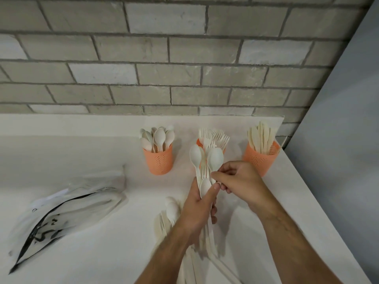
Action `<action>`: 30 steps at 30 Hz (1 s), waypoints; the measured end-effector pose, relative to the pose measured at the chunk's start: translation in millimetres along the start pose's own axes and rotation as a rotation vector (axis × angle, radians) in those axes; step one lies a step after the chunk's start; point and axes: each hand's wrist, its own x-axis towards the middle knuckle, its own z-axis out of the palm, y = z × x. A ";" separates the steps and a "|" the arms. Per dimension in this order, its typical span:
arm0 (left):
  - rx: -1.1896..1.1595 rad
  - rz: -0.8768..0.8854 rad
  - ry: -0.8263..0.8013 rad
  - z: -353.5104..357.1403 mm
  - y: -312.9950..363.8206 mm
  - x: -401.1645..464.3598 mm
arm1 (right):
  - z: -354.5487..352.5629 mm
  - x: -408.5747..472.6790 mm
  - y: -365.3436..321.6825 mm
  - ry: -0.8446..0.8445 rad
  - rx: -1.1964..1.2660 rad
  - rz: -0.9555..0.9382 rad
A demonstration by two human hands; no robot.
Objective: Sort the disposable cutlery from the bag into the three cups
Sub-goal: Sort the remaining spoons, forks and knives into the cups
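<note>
My left hand [198,210] grips a bundle of cream cutlery [202,167], spoons and a fork standing up out of the fist. My right hand [239,181] pinches one piece in that bundle near the spoon bowls. Three orange perforated cups stand along the back: the left cup [158,160] holds spoons, the middle cup [199,142], partly hidden behind the bundle, holds forks, and the right cup [259,159] holds knives. The clear plastic bag [67,210] lies flat at the left. Loose cutlery [170,212] lies on the counter beside my left wrist.
The white counter [82,160] ends in an edge that runs diagonally down the right side. A grey brick wall rises behind the cups. More cutlery handles [196,265] lie under my forearms near the bottom of the view.
</note>
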 end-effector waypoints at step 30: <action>-0.324 -0.053 0.306 -111.7 34.7 -38.9 | 114.0 98.4 -67.5 0.063 -0.078 -0.453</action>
